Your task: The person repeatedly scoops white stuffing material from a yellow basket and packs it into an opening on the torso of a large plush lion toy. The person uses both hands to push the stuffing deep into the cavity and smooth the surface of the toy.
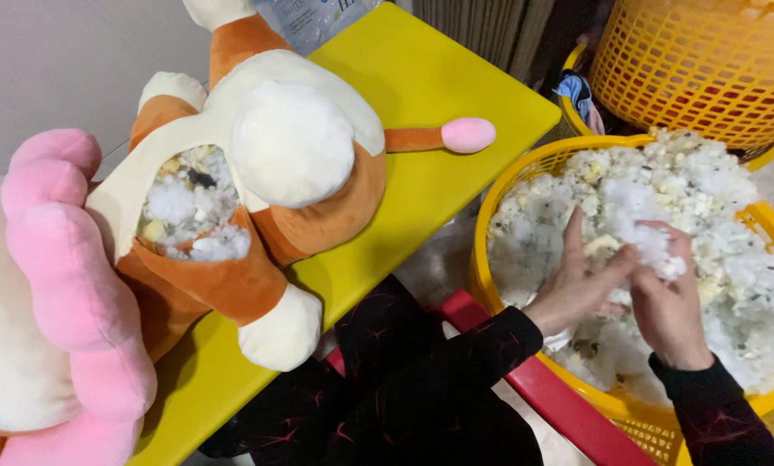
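In the yellow basket (525, 173) at the right, both hands work within a heap of white stuffing (715, 198). The left hand (581, 289) lies with fingers partly spread against the fibre, its thumb meeting a tuft (654, 246) that the right hand (667, 306) pinches between closed fingers; both hands thus grasp the same clump, just above the heap. On the yellow table (421, 78) to the left lies an orange and cream plush toy (292, 147), its back seam open and showing white filling (188, 216) inside. Its pink-tipped tail (466, 135) points toward the basket. A pink and white plush (50, 293) touches it at the far left. A second yellow basket (706, 60) stands behind the first.
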